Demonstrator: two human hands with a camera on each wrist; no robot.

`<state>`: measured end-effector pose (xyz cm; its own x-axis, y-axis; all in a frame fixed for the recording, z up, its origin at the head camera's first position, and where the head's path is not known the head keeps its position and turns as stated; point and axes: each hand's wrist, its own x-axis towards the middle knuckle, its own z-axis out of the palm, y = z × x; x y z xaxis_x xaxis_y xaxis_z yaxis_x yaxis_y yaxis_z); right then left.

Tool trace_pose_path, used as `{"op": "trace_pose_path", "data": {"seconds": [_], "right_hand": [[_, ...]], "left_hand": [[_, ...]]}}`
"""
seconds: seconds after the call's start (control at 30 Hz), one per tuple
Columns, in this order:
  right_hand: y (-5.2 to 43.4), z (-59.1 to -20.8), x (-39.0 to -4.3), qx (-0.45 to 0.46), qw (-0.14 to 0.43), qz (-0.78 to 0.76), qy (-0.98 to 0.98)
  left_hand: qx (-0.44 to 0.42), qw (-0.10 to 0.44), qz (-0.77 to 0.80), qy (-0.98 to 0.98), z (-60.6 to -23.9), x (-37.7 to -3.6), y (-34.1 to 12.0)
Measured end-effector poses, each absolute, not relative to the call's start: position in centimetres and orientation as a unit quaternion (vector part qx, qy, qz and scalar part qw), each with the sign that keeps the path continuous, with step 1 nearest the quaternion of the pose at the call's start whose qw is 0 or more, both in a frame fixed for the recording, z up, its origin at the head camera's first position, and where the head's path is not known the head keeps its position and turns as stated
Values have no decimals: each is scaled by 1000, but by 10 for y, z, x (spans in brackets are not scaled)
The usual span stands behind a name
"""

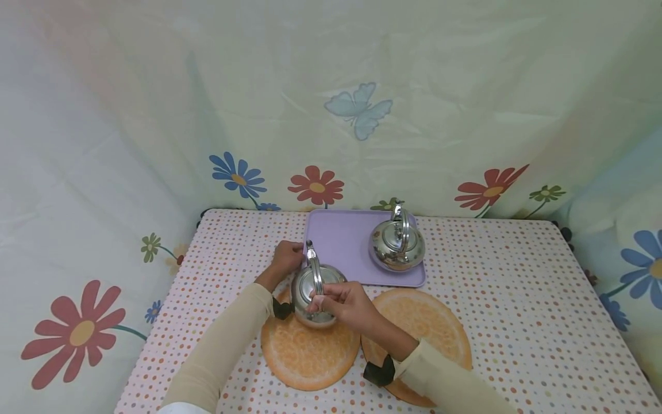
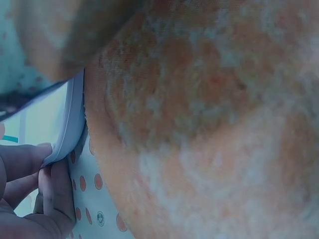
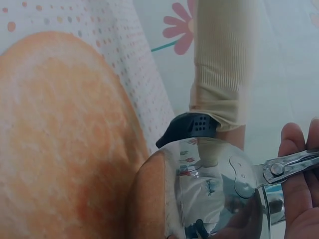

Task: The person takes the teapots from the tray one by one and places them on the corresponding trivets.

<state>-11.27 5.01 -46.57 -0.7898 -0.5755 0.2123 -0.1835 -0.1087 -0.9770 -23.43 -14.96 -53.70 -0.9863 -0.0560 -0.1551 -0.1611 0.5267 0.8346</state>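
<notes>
**Kettle held over the left mat, tray edge steadied**

My right hand [image 1: 345, 303] pinches the arched handle of the near kettle [image 1: 313, 290], which sits over the far edge of the left orange mat [image 1: 308, 352]; I judge it mid-transfer between mat and tray. My left hand [image 1: 287, 257] grips the near-left edge of the purple tray [image 1: 341, 244], fingers curled about its rim. The next move calls for a level carry. A second kettle [image 1: 397, 244] occupies the tray's right side, narrowing free space. A second mat [image 1: 431, 322] lies on the dotted worktop [image 1: 517, 299].
</notes>
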Motion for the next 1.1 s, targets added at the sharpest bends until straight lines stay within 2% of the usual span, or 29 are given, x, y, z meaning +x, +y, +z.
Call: {"op": "trace_pose_path", "data": {"seconds": [0.53,1.1], "right_hand": [[50,-474,-86,-322,123,-715,608],[38,-480,-62,-320,136,-735,582]], "left_hand": [[-74,114,476,869,-532,-236,-152],[-68,141,527,835,-535,-236,-158]]}}
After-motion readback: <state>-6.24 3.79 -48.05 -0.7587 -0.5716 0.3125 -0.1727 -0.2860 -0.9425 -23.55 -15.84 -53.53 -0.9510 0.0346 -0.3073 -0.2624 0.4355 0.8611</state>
